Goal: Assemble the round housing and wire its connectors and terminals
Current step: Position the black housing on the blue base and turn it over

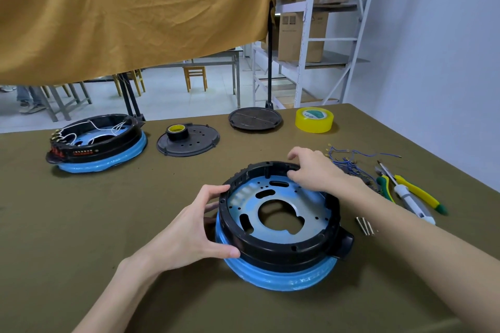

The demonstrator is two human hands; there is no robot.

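Housing: round housing sits on the olive-covered table directly in front of the person, a black plastic ring seated on a blue film-wrapped base, with a perforated metal plate bare inside; no wiring fitted yet.
Left hand: left hand grips the ring's near-left side, thumb along the outer wall and fingers curled over the rim, judged to be steadying or turning the ring into register.
Right hand: right hand reaches across to the far rim, fingertips hooked over its edge, probably pressing the ring down or feeling for a catch.
Stage: judged early; ring seating in hand, wiring not yet begun.
Screws: brass screws lie just right of the housing, within reach for fastening.
Tools: screwdriver and yellow-handled pliers lie beside each other at right.
Wires: blue leads with terminals lie in a loose heap beyond the right hand, staged for connection.
Covers: dark round cover carries a black tape roll; a second round cover sits farther back.
Tape: yellow tape roll stands near the far edge.
Reference unit: wired housing at far left, white wires and terminals fitted, likely the pattern to follow.
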